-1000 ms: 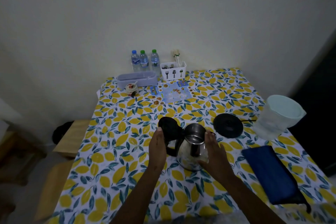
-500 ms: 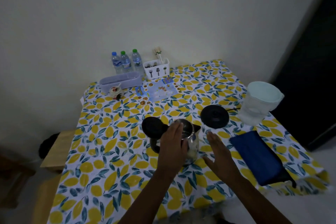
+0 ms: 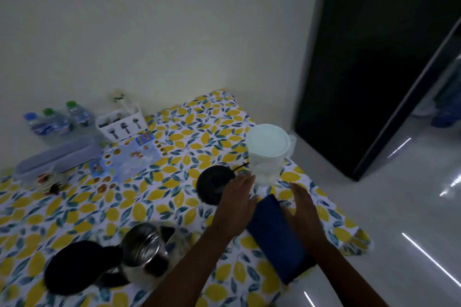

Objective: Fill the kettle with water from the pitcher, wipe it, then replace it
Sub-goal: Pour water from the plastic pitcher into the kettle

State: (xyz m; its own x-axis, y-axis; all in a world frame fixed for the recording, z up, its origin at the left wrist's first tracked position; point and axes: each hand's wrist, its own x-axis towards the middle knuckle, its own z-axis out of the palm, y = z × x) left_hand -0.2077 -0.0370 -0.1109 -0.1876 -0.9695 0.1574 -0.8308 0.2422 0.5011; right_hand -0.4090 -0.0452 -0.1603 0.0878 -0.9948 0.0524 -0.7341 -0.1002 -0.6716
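Note:
A steel kettle (image 3: 141,250) with its black lid flipped open to the left stands on the lemon-print tablecloth at the lower left, with no hand on it. Its round black base (image 3: 212,183) lies further back. A translucent pitcher (image 3: 268,154) with a pale lid stands at the table's right edge. A folded dark blue cloth (image 3: 277,237) lies in front of it. My left hand (image 3: 235,207) and my right hand (image 3: 303,209) are both open, stretched out just short of the pitcher, one on each side of the blue cloth.
At the back of the table (image 3: 174,202) are three water bottles (image 3: 57,119), a white cutlery caddy (image 3: 122,124), a lilac box (image 3: 55,157) and a printed packet (image 3: 127,157). The table's right edge drops to a shiny floor (image 3: 399,207) beside a dark doorway.
Both hands have left the kettle and moved right toward the pitcher. The view has swung right, so the kettle now sits at the lower left.

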